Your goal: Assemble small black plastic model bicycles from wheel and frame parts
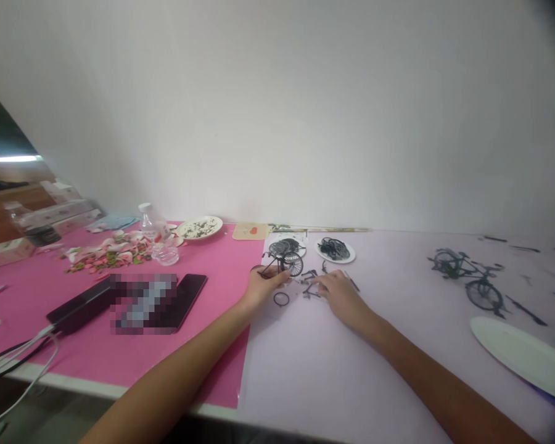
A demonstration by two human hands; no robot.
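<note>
My left hand (264, 282) is closed around a black model bicycle (281, 262) with a spoked wheel, holding it just above the white part of the table. My right hand (341, 295) reaches down beside it, its bent fingertips on a small black bicycle part (311, 291) among other loose pieces. A thin black ring (281, 299) lies below the held model. Behind it, a white plate (300, 251) carries several black spoked wheels (284, 246). Another white plate (354, 256) holds a heap of black parts (335, 248).
A second model bicycle (467, 274) stands to the right, near a white oval plate (522, 354) at the front edge. On the pink cover (213, 345) lie a black phone (187, 302), a cabled black box (81, 305), petal-like pieces (115, 250) and a bottle (147, 222).
</note>
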